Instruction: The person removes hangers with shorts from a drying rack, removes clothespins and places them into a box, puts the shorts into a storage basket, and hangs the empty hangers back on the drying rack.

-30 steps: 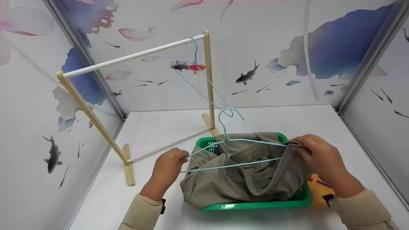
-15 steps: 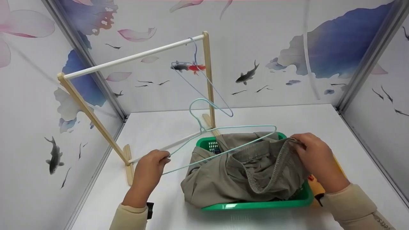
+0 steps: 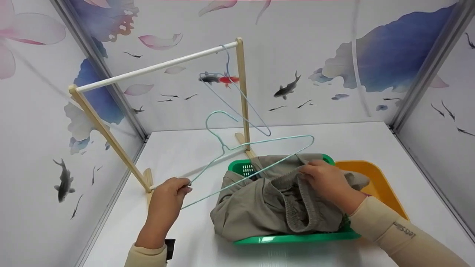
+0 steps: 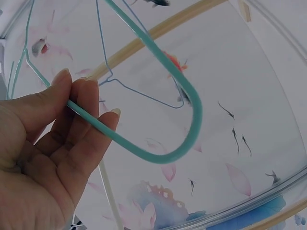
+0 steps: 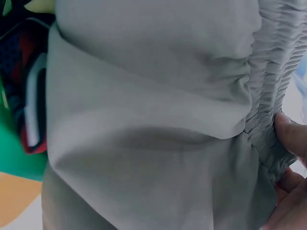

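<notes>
A turquoise wire clothes hanger (image 3: 274,140) is tilted in the air, its hook up. My left hand (image 3: 167,202) pinches one end of it between thumb and fingers; the left wrist view shows its rounded corner (image 4: 194,120) beyond the fingertips. My right hand (image 3: 326,181) pinches the elastic waistband (image 5: 268,72) of grey-brown trousers (image 3: 248,211). Most of the trousers lie bunched in a green basket (image 3: 297,238), the waistband raised on the right. Hanger and waistband are apart.
A clothes rack (image 3: 159,66) with wooden legs stands at the back left. From its bar hangs a blue wire hanger (image 3: 252,105). Right of the green basket lies a yellow tray (image 3: 382,185). Patterned walls (image 3: 315,55) enclose the white table (image 3: 356,141).
The hanger's far end came out of the waistband as my left hand drew it leftward. My right hand has carried the waistband left, showing more of the yellow tray.
</notes>
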Available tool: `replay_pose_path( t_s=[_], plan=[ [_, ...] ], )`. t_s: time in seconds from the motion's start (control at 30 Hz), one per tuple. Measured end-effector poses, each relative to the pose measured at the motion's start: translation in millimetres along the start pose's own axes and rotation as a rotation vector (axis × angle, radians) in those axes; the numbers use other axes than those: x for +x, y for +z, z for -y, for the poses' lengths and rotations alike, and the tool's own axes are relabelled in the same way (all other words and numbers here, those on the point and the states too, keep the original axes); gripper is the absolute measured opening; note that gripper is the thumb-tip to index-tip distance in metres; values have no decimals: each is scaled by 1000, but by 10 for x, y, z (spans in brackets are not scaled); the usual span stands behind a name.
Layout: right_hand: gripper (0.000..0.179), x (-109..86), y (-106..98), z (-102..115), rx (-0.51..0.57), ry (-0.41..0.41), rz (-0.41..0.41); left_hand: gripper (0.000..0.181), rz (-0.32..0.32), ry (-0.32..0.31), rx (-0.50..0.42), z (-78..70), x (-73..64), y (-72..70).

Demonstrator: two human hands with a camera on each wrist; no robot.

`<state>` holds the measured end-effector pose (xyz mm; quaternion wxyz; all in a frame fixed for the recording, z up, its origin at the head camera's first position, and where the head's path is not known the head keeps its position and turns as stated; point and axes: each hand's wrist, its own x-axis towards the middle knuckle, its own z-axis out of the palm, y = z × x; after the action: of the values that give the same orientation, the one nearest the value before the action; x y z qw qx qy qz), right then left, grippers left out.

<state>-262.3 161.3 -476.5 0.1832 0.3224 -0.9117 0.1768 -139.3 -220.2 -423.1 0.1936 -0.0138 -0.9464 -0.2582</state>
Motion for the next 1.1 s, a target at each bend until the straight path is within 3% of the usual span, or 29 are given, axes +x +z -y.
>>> replay_pose_path(
  t_s=[0.17, 0.37, 0.67, 0.9, 1.1],
  plan=[
    [14, 108, 164, 54, 1, -145, 31, 13, 28, -52, -29, -23, -46, -41],
    [14, 211, 323, 117, 28, -205, 156, 16, 9, -64, -36, -7, -85, -105],
    [11, 322, 476, 152, 18, -151, 360, 18, -7, -191, -44, 77, -128, -293],
    [7, 430, 590, 218, -51, -147, 481, 21, -21, -293, -75, 110, -121, -318],
    [5, 502, 668, 249, -90, -155, 545, 24, -56, -339, -80, 131, -117, -329]
  ],
)
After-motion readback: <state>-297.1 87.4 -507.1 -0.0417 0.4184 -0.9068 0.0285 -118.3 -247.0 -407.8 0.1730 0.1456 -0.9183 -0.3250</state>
